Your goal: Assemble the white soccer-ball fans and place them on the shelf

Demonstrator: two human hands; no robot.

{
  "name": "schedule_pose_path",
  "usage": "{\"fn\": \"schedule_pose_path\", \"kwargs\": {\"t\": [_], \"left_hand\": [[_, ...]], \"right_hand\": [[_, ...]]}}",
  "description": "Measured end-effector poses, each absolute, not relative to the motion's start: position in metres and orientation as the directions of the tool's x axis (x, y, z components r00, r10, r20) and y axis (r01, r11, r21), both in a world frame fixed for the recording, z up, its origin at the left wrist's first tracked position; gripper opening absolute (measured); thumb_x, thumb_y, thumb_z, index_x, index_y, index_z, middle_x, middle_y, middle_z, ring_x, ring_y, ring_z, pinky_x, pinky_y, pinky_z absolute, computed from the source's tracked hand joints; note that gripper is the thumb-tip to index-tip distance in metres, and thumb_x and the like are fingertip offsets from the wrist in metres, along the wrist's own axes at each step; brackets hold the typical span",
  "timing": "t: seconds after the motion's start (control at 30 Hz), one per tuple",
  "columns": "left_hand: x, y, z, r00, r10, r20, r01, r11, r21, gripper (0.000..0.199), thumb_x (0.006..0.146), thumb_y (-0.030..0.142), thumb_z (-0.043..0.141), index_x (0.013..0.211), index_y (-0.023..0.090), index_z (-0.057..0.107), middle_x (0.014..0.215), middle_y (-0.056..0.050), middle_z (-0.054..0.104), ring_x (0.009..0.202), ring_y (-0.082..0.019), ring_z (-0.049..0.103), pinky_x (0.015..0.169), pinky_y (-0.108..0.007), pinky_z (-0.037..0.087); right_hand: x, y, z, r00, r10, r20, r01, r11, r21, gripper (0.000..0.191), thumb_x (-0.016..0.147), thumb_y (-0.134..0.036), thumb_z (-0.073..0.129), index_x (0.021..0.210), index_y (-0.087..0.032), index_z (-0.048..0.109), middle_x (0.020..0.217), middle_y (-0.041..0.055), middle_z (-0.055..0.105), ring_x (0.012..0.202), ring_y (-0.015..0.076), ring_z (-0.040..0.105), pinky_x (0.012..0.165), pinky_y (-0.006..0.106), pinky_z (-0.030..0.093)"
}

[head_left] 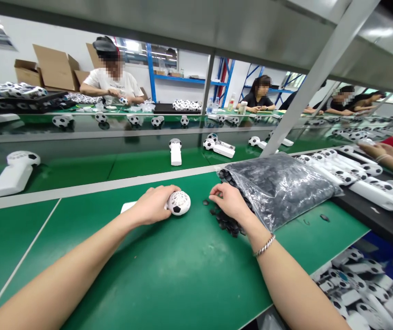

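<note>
My left hand point(155, 204) is wrapped around a white handheld fan point(179, 203) whose round grille head has a black-and-white soccer-ball pattern. The fan lies on the green work surface, its white handle mostly hidden under my palm. To the right, my right hand point(229, 200) has thumb and fingers drawn together in a pinch; whether a small piece is between them is hidden. Beneath and beside it spreads a pile of small black plastic pieces point(230, 225), spilling from a clear plastic bag point(282, 192) full of them. One loose black piece point(205, 202) lies between my hands.
Beyond a pale rail, more soccer-ball fans point(176, 152) lie on a green belt. A black tray point(385, 211) of fans stands at right, and a bin of fans point(361, 284) sits below. A slanted metal post point(299, 96) rises behind the bag. Co-workers sit across; another person's hands point(375, 150) reach in.
</note>
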State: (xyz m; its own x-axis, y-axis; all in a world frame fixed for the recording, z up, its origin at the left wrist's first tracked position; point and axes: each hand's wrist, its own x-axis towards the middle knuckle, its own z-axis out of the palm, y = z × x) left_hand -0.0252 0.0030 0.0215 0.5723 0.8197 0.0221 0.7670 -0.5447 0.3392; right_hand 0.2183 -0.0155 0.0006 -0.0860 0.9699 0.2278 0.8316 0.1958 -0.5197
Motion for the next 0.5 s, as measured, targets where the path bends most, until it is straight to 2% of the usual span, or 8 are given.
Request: {"fn": "schedule_pose_path", "kwargs": {"t": [0.17,0.3,0.5], "left_hand": [[-0.021,0.003,0.016,0.654,0.742,0.151,0.714,-0.671,0.2,0.062,0.068,0.002,0.037,0.123,0.032,0.043,0.111,-0.003,0.054,0.105,-0.024,0.044,0.087,-0.039,0.033],[-0.019,0.003,0.011,0.678,0.708,0.197,0.68,-0.706,0.196,0.062,0.071,-0.001,0.033,0.123,0.032,0.044,0.107,-0.004,0.054,0.102,-0.022,0.044,0.088,-0.039,0.032],[-0.019,0.003,0.01,0.686,0.697,0.207,0.669,-0.717,0.198,0.062,0.071,-0.002,0.033,0.123,0.031,0.043,0.107,-0.003,0.054,0.102,-0.022,0.042,0.089,-0.04,0.031]], "right_hand": [[0.21,-0.018,-0.006,-0.106,0.983,0.151,0.86,0.167,-0.482,0.014,0.068,-0.029,0.066,0.079,-0.021,0.064,0.081,0.0027,0.058,0.078,0.0157,0.054,0.071,0.026,0.04],[0.204,-0.019,-0.008,-0.109,0.986,0.129,0.865,0.158,-0.476,0.009,0.07,-0.024,0.064,0.077,-0.02,0.062,0.08,0.0033,0.057,0.081,0.0166,0.052,0.073,0.028,0.039],[0.204,-0.021,-0.006,-0.155,0.98,0.121,0.81,0.196,-0.553,0.012,0.071,-0.016,0.061,0.08,-0.02,0.056,0.07,-0.0013,0.057,0.065,0.0121,0.053,0.06,0.023,0.04]]}}
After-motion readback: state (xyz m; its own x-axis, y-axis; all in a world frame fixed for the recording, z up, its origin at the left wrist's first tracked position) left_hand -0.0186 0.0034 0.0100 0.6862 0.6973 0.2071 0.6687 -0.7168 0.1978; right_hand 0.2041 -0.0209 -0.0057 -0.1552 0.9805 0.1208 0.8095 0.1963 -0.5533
